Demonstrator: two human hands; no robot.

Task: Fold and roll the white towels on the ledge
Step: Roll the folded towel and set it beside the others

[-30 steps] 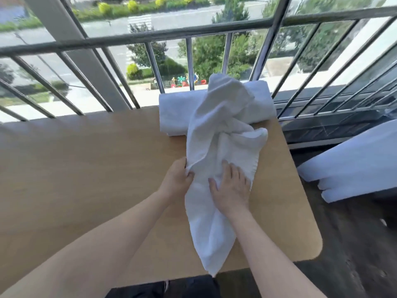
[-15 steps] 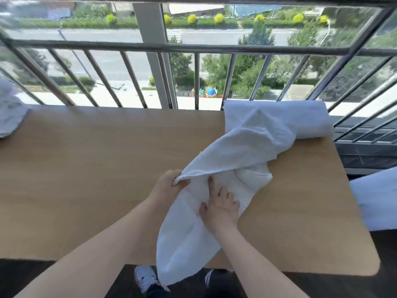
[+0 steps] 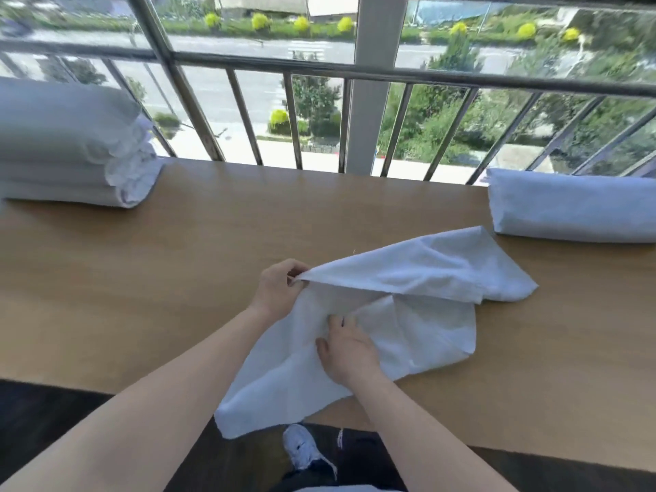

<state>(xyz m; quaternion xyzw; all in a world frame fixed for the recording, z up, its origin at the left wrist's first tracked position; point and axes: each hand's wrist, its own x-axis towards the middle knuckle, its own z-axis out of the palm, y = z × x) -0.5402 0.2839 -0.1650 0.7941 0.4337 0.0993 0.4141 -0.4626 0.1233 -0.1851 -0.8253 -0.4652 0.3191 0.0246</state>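
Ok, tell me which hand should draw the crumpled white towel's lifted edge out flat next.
Left. The left hand pinches the lifted edge of the crumpled white towel and has bare wooden ledge beside it to pull across; the right hand sits on the lower layer, likely better as anchor.

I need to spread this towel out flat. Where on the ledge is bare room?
The widest bare patch of ledge lies between the stacked towels at left and the left hand. A narrower strip runs along the railing, above the loose towel. Centre-right is crowded: the loose towel nearly reaches the rolled towel.
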